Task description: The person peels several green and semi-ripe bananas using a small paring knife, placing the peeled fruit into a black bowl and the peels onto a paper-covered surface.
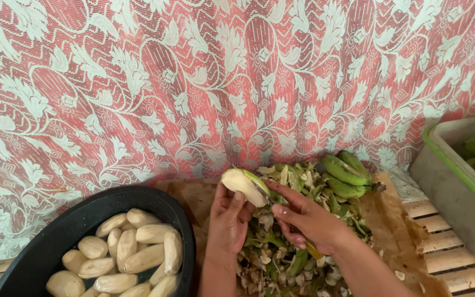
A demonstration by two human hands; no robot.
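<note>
both hands (270,214) on half-peeled banana (241,184) btwn basin (56,234) & crate (457,181).

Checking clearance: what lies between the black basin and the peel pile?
In the head view, the left hand and forearm, over brown paper, lie between the black basin and the peel pile.

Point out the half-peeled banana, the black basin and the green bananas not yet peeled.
half-peeled banana (241,184): head view, on its bare pale flesh.
black basin (70,223): head view, on its upper left rim.
green bananas (343,171): head view, on the skin of the nearest one.
</note>
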